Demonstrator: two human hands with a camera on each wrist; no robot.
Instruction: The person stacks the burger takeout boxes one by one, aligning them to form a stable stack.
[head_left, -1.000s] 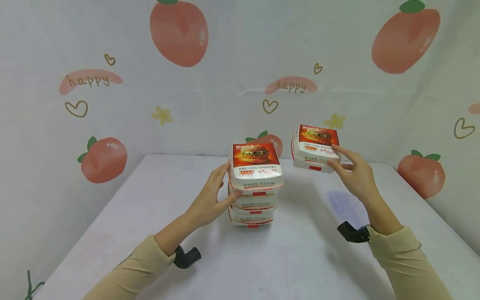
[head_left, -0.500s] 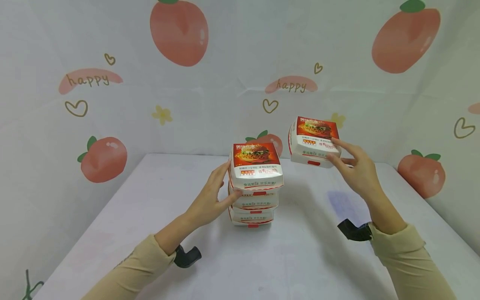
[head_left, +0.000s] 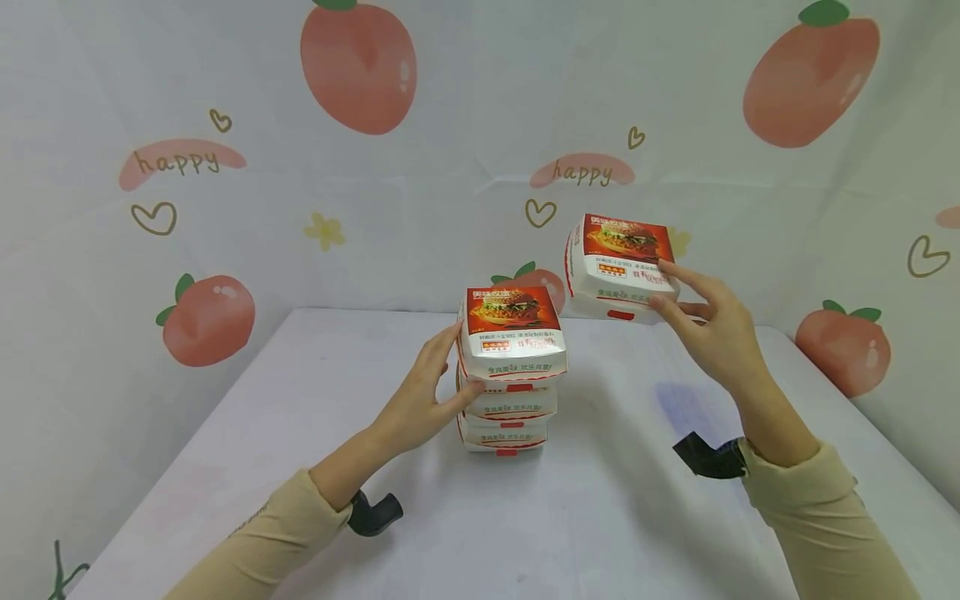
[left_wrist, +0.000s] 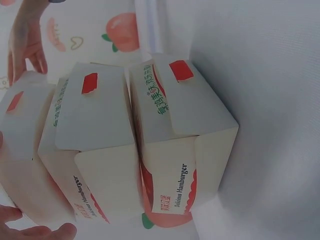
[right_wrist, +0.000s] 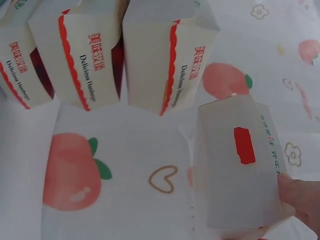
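Three white hamburger boxes with red burger-picture lids stand in a stack mid-table, the top hamburger box [head_left: 513, 333] overhanging the middle one [head_left: 512, 402] and the bottom one [head_left: 504, 434]. My left hand [head_left: 423, 400] holds the top box at its left side, thumb on the front face and fingers along the side. To the right, a fourth hamburger box [head_left: 618, 267] is up in the air, tilted, higher than the stack and apart from it. My right hand [head_left: 708, 329] grips its right end between thumb and fingers. Its red tab [right_wrist: 244, 145] shows in the right wrist view.
A white cloth with peach prints [head_left: 360, 71] hangs behind the white table [head_left: 337, 367]. A faint bluish patch [head_left: 693, 408] marks the tabletop at the right. Black camera mounts [head_left: 375, 512] sit on both wrists. A green string-like thing [head_left: 62, 575] shows at the lower left.
My right hand has raised the fourth hamburger box and brought it a little leftward toward the stack. My left hand and the three stacked boxes have stayed in place.
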